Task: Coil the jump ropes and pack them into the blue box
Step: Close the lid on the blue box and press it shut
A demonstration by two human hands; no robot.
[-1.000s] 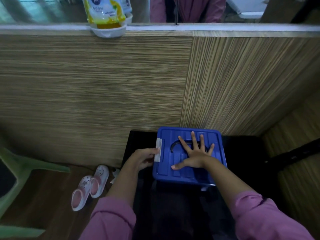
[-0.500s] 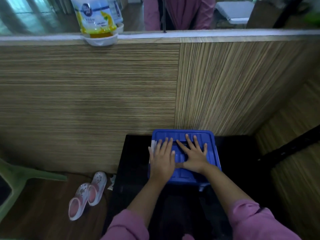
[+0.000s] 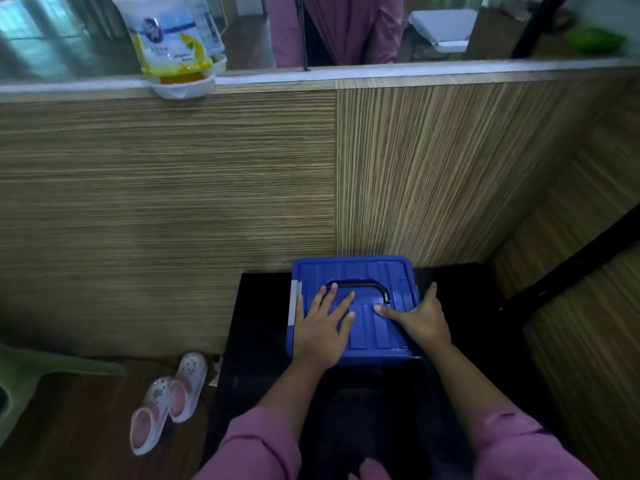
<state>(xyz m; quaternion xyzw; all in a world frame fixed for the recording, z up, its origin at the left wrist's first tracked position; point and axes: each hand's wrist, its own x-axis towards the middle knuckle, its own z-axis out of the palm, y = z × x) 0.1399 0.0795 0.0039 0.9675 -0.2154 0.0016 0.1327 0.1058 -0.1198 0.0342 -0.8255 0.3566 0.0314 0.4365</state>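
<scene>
Both hands on the closed blue box (image 3: 377,327), which sits on a black table (image 3: 256,327).

The box lies near the table's far edge, close to the wood-grain wall (image 3: 166,209); bare black surface shows to its left and right. The left hand (image 3: 322,327) lies flat, fingers spread, by the dark handle (image 3: 360,287). The right hand (image 3: 424,318) rests at the lid's right edge, thumb stretched inward; its fingers seem to wrap the rim, though the side is hidden. Pale clogs (image 3: 169,400) sit on the floor to the left.
</scene>
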